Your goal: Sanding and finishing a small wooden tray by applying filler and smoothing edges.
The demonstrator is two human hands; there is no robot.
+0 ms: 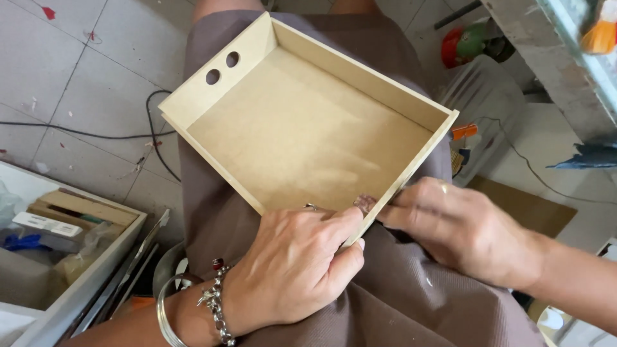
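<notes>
Head view:
Tray: shallow fibreboard tray (pixel 302 122), two round holes in one wall, resting on the person's brown-clothed lap (pixel 398 295).
Left hand: left hand (pixel 292 266) clamped over the near corner.
Right hand: right hand (pixel 459 228) pinching the adjoining wall edge.

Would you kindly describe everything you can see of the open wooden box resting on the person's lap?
The open wooden box is a shallow rectangular tray of pale tan fibreboard, unpainted, with a flat bottom and low walls. One end wall has two round holes side by side. It lies empty and slightly tilted on a brown-clothed lap, turned diagonally to the camera. The left hand grips its near corner, thumb under the edge, while the right hand presses fingers against the adjoining side wall.
</notes>
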